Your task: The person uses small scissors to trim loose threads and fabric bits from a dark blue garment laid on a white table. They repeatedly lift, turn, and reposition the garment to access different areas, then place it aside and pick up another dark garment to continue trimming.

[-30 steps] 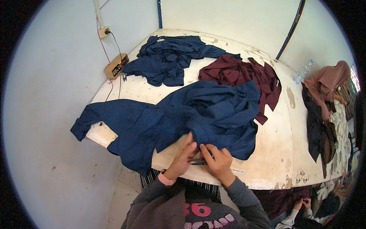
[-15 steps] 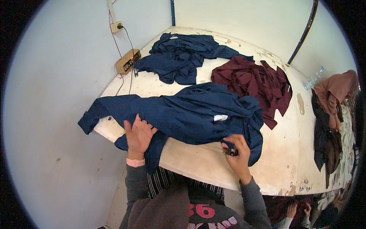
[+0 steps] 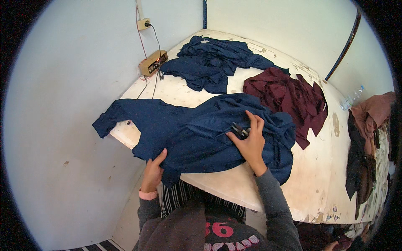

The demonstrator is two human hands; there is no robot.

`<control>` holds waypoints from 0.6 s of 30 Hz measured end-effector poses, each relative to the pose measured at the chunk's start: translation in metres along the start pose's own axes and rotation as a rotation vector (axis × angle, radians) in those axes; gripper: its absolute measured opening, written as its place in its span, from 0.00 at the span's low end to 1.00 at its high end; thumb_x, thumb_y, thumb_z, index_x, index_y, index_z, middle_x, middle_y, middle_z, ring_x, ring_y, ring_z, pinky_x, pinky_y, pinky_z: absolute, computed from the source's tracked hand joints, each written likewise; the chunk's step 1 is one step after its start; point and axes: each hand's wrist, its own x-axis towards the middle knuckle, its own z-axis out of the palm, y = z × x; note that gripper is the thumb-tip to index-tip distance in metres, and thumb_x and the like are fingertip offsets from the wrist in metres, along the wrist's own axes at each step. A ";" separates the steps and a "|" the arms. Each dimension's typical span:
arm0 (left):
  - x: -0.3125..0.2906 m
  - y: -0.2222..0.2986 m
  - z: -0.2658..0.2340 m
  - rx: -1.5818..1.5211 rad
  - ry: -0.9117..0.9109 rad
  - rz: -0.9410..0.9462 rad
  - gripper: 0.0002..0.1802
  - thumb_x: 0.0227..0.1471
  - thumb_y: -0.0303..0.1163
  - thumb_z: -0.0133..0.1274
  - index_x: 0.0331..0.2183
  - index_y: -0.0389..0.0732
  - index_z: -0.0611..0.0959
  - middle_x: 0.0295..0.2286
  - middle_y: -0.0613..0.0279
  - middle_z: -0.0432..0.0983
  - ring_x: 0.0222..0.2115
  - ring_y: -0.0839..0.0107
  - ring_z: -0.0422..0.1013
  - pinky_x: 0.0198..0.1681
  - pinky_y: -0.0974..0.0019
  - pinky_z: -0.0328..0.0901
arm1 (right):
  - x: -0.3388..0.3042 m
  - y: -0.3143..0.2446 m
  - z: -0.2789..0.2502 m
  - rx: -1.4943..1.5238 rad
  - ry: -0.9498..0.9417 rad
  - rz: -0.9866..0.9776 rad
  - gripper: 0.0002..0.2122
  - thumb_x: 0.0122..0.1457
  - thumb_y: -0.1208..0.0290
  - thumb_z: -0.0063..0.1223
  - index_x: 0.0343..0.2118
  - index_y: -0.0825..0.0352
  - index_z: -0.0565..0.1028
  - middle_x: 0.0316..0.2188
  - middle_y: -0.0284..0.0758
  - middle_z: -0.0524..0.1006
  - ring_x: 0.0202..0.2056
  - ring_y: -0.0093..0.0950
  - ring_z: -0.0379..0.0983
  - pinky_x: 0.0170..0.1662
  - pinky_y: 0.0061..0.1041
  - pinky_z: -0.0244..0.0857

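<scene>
A navy blue garment (image 3: 184,129) lies spread across the near part of the table, one sleeve reaching toward the left wall and its lower edge hanging over the front. My left hand (image 3: 151,173) pinches that front edge, thumb on top of the cloth and the other fingers partly hidden. Over the middle of the garment, my right hand (image 3: 251,144) holds small dark thread snips (image 3: 240,131) in its palm, thumb and fingertips touching the fabric. The cloth is creased around the right hand.
Another navy garment (image 3: 209,62) and a maroon garment (image 3: 289,98) lie farther back on the pale table (image 3: 312,175). A tan box with wires (image 3: 153,62) is by the left wall. At right are a plastic bottle (image 3: 352,98) and brown cloth (image 3: 370,111).
My left hand has turned from an open palm to gripping the garment's front edge. My right hand has moved up and left onto the cloth with the snips. The white tag is now out of sight.
</scene>
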 end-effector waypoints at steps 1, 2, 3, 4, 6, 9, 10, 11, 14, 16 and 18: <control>-0.004 0.001 -0.010 0.165 0.086 -0.003 0.30 0.61 0.37 0.58 0.58 0.29 0.71 0.54 0.48 0.73 0.53 0.56 0.71 0.59 0.54 0.64 | -0.003 0.005 0.001 0.054 0.011 0.033 0.36 0.46 0.58 0.75 0.59 0.59 0.70 0.53 0.37 0.70 0.46 0.37 0.76 0.43 0.32 0.74; -0.007 0.002 -0.021 0.376 0.119 0.062 0.30 0.60 0.36 0.58 0.58 0.30 0.71 0.54 0.47 0.73 0.53 0.56 0.71 0.59 0.55 0.63 | -0.005 0.012 0.001 0.086 -0.039 0.049 0.34 0.46 0.56 0.74 0.56 0.60 0.72 0.52 0.38 0.71 0.46 0.38 0.76 0.44 0.32 0.73; -0.013 0.004 -0.031 0.588 0.153 0.126 0.31 0.59 0.36 0.59 0.58 0.31 0.71 0.53 0.47 0.72 0.53 0.56 0.71 0.58 0.56 0.63 | -0.007 0.020 -0.001 0.119 -0.091 0.064 0.33 0.46 0.55 0.74 0.54 0.61 0.73 0.50 0.40 0.72 0.47 0.40 0.76 0.45 0.33 0.73; -0.016 0.005 -0.035 0.796 0.182 0.192 0.31 0.58 0.36 0.60 0.58 0.31 0.71 0.53 0.46 0.72 0.53 0.56 0.70 0.58 0.57 0.63 | -0.008 0.029 -0.002 0.148 -0.139 0.078 0.32 0.46 0.53 0.74 0.52 0.62 0.75 0.49 0.41 0.73 0.47 0.41 0.76 0.47 0.34 0.73; -0.018 0.007 -0.026 1.076 0.433 0.653 0.30 0.56 0.35 0.62 0.56 0.33 0.72 0.51 0.45 0.72 0.53 0.54 0.70 0.57 0.56 0.63 | -0.014 0.050 -0.003 0.295 -0.243 0.152 0.21 0.51 0.60 0.72 0.44 0.66 0.79 0.36 0.35 0.78 0.39 0.30 0.77 0.43 0.26 0.69; -0.025 0.029 0.015 1.106 0.351 0.869 0.29 0.54 0.34 0.63 0.54 0.34 0.74 0.51 0.43 0.72 0.53 0.51 0.70 0.57 0.55 0.63 | -0.015 0.051 -0.017 0.525 -0.389 0.308 0.12 0.53 0.69 0.70 0.37 0.67 0.79 0.24 0.24 0.74 0.30 0.14 0.68 0.35 0.17 0.61; -0.028 0.039 0.034 1.062 0.248 0.855 0.28 0.53 0.33 0.63 0.54 0.35 0.74 0.51 0.43 0.73 0.53 0.50 0.70 0.57 0.55 0.63 | -0.015 0.042 -0.023 0.572 -0.412 0.315 0.12 0.53 0.70 0.71 0.36 0.66 0.78 0.24 0.22 0.73 0.29 0.14 0.66 0.34 0.16 0.59; -0.032 0.050 0.052 0.983 0.031 0.749 0.26 0.54 0.33 0.62 0.53 0.34 0.76 0.52 0.46 0.72 0.53 0.50 0.70 0.58 0.55 0.63 | -0.016 0.032 -0.028 0.629 -0.435 0.314 0.11 0.53 0.70 0.71 0.34 0.65 0.77 0.25 0.21 0.72 0.29 0.13 0.65 0.33 0.16 0.58; -0.023 0.044 0.095 1.020 -0.280 0.825 0.25 0.54 0.36 0.63 0.51 0.37 0.79 0.50 0.49 0.76 0.51 0.49 0.72 0.56 0.55 0.64 | -0.020 -0.001 -0.046 0.771 -0.545 0.262 0.14 0.50 0.73 0.73 0.31 0.62 0.74 0.26 0.18 0.69 0.27 0.11 0.61 0.31 0.14 0.54; -0.019 0.035 0.118 1.000 -0.317 0.994 0.23 0.51 0.38 0.66 0.46 0.37 0.81 0.43 0.51 0.79 0.48 0.51 0.74 0.53 0.56 0.65 | -0.023 -0.022 -0.070 0.771 -0.630 0.213 0.15 0.50 0.71 0.75 0.31 0.61 0.73 0.28 0.18 0.69 0.28 0.11 0.60 0.31 0.15 0.55; -0.013 0.031 0.117 1.004 -0.501 0.908 0.21 0.49 0.37 0.68 0.41 0.38 0.81 0.36 0.54 0.78 0.40 0.57 0.74 0.45 0.59 0.67 | -0.031 -0.038 -0.085 0.790 -0.491 0.065 0.15 0.47 0.73 0.73 0.33 0.60 0.74 0.28 0.21 0.70 0.27 0.15 0.62 0.30 0.19 0.57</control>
